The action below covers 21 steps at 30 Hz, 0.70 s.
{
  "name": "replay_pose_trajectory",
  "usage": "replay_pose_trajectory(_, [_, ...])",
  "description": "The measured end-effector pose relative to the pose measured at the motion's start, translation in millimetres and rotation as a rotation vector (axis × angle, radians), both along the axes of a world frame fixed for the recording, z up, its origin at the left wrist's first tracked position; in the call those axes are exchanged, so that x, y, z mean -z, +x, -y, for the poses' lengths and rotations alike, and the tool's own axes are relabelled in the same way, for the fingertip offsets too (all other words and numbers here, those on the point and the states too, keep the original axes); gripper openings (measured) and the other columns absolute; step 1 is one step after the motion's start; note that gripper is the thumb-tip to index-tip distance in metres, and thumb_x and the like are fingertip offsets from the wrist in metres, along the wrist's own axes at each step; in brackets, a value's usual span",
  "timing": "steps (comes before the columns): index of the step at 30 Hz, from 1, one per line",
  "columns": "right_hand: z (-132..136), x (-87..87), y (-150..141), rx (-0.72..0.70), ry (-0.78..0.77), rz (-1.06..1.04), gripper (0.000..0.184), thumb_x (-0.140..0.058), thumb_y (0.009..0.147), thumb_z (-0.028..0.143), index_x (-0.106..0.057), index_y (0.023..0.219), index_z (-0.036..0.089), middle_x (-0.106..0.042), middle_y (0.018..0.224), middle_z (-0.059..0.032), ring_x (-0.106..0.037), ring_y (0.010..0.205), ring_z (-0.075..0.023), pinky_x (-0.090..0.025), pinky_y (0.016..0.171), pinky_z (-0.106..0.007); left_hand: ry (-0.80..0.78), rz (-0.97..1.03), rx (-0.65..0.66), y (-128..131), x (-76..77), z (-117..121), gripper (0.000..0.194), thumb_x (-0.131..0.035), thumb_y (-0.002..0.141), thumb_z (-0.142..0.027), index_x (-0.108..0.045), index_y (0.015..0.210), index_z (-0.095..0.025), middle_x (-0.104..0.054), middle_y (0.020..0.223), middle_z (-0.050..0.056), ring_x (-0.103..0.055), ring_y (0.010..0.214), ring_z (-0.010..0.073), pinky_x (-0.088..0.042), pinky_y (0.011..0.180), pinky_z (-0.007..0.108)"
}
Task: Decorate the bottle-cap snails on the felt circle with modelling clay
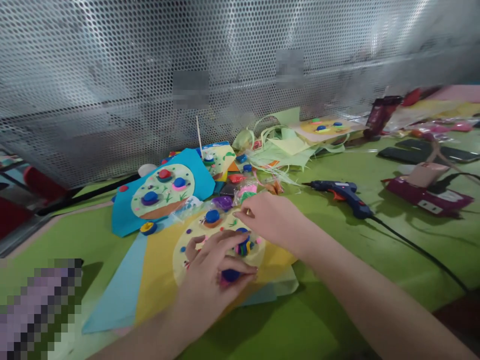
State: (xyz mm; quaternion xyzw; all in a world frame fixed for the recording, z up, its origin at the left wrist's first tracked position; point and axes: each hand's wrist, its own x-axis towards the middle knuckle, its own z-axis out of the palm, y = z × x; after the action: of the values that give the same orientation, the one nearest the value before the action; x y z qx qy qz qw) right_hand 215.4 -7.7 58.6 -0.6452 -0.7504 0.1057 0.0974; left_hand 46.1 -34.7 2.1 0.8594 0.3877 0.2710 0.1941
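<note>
A craft picture lies before me, with a pale yellow circle (182, 255) on yellow paper (157, 270) and clay pieces and dots stuck on it. My left hand (210, 272) rests over the circle with fingers spread. Its thumb and fingers lie around a dark blue clay piece (230, 275), near a striped blue clay piece (243, 245). At the circle's upper right edge, my right hand (268, 217) has its thumb and forefinger pinched together; anything between them is too small to make out. A green clay lump (247, 196) in clear wrap sits just behind it.
Another clay picture on blue paper (202, 175) lies at the back left. To the right are a blue glue gun (341, 190) with its cord and a maroon power strip (427, 192). Pale green paper strips (277, 147) heap up before a perforated metal panel (240, 50).
</note>
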Motion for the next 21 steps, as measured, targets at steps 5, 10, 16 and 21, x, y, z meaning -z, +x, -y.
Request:
replay_pose_trajectory(5, [0.8, -1.3, 0.4, 0.015, 0.008, -0.01, 0.029, -0.042, 0.09, 0.032, -0.06, 0.073, 0.017, -0.053, 0.06, 0.0002, -0.043, 0.048, -0.0092, -0.022, 0.045, -0.022, 0.018, -0.068, -0.015, 2.0, 4.3, 0.9, 0.037, -0.061, 0.079, -0.029, -0.045, 0.112, -0.034, -0.074, 0.07, -0.007, -0.06, 0.103, 0.0288, -0.018, 0.094, 0.056])
replay_pose_trajectory(10, [0.7, 0.7, -0.2, 0.012, 0.017, -0.015, 0.029, -0.044, 0.089, 0.033, -0.058, 0.07, 0.017, -0.052, 0.06, 0.0006, -0.042, 0.048, -0.009, -0.022, 0.045, -0.022, -0.023, -0.053, -0.064, 1.6, 3.5, -0.2, 0.04, -0.063, 0.078, -0.026, -0.042, 0.112, -0.032, -0.075, 0.075, -0.003, -0.06, 0.104, 0.0304, -0.017, 0.093, 0.06])
replay_pose_trajectory(16, [1.0, 2.6, -0.9, 0.002, 0.017, -0.018, 0.03, -0.044, 0.089, 0.033, -0.059, 0.069, 0.016, -0.051, 0.058, 0.0008, -0.042, 0.046, -0.0089, -0.023, 0.045, -0.022, -0.018, -0.092, -0.079, 0.8, 2.3, -3.2, 0.034, -0.063, 0.077, -0.026, -0.046, 0.106, -0.03, -0.075, 0.076, -0.003, -0.059, 0.106, 0.031, -0.016, 0.094, 0.06])
replay_pose_trajectory(21, [1.4, 0.6, 0.1, 0.007, 0.012, -0.018, 0.029, -0.045, 0.089, 0.033, -0.06, 0.07, 0.016, -0.054, 0.059, 0.0003, -0.044, 0.047, -0.0094, -0.024, 0.046, -0.022, 0.165, -0.143, -0.03, 0.1, 2.9, -3.0, 0.028, -0.053, 0.083, -0.021, -0.044, 0.11, -0.027, -0.075, 0.074, -0.003, -0.055, 0.112, 0.0279, -0.021, 0.095, 0.053])
